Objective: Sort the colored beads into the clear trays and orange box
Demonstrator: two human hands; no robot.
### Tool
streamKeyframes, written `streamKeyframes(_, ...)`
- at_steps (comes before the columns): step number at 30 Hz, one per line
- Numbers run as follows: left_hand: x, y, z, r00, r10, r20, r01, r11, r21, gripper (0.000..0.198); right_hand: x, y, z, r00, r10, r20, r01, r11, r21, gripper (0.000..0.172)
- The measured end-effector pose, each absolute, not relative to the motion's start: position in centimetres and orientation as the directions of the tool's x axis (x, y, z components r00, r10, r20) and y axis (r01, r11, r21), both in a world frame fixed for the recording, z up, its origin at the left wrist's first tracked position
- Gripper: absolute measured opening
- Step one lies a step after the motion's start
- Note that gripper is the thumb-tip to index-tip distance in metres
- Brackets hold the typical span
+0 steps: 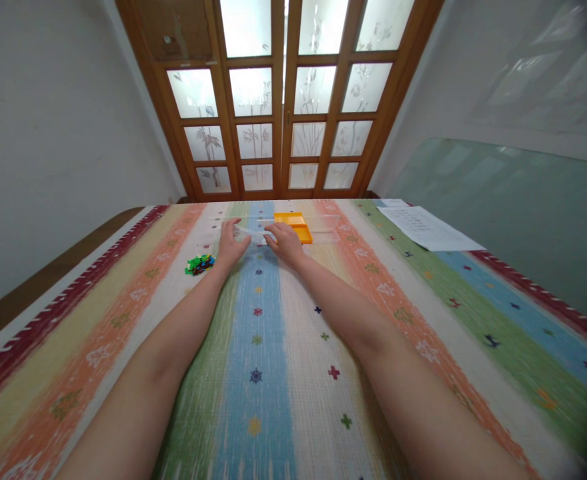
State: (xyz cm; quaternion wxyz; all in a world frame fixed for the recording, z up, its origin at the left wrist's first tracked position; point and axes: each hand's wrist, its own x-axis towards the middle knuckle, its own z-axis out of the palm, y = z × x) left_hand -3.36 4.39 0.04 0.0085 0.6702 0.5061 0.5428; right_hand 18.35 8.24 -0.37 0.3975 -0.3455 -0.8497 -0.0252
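Observation:
Out over the far part of the table, my left hand and my right hand face each other, a small gap apart. A thin, whitish see-through plastic piece spans the gap, and the fingers of both hands curl onto its ends. Its exact shape is hard to make out. Just behind and right of my right hand lies an orange tray with compartments, partly covered by that hand. Left of my left wrist sits a small heap of tiny green, blue and dark pieces.
A striped, patterned cloth covers the table. Clear plastic lies flat around the orange tray. Printed paper sheets rest at the far right. Wooden doors with glass panes stand beyond the table's far edge.

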Motion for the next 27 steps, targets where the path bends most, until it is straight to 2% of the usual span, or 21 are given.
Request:
streamKeyframes(7, -1.0, 3.9, -0.1, -0.124, 0.713, 0.69, 0.549, -0.53, 0.646, 0.059, 17.8, 8.0, -0.4, -0.492, 0.531, 0.69, 0.6, 0.781, -0.173, 0.032)
streamKeyframes(14, -0.3, 4.0, -0.2, -0.19, 0.696, 0.692, 0.55, -0.509, 0.663, 0.058, 16.9, 7.2, 0.2, -0.496, 0.589, 0.638, 0.692, 0.712, -0.119, 0.03)
streamKeyframes(19, 0.0, 3.6, -0.2, -0.125, 0.749, 0.651, 0.529, -0.504, 0.682, 0.064, 16.8, 7.0, 0.7, -0.274, 0.739, 0.615, 0.818, 0.515, -0.255, 0.033)
streamKeyframes(22, 0.3, 3.2, 0.1, -0.062, 0.799, 0.598, 0.485, -0.5, 0.718, 0.066, 17.6, 7.5, 0.8, -0.223, 0.739, 0.636, 0.794, 0.516, -0.321, 0.031)
streamKeyframes(27, 0.2, 3.3, 0.4, -0.006, 0.821, 0.571, 0.509, -0.489, 0.709, 0.043, 18.4, 8.4, 0.5, -0.119, 0.731, 0.672, 0.731, 0.523, -0.439, 0.034)
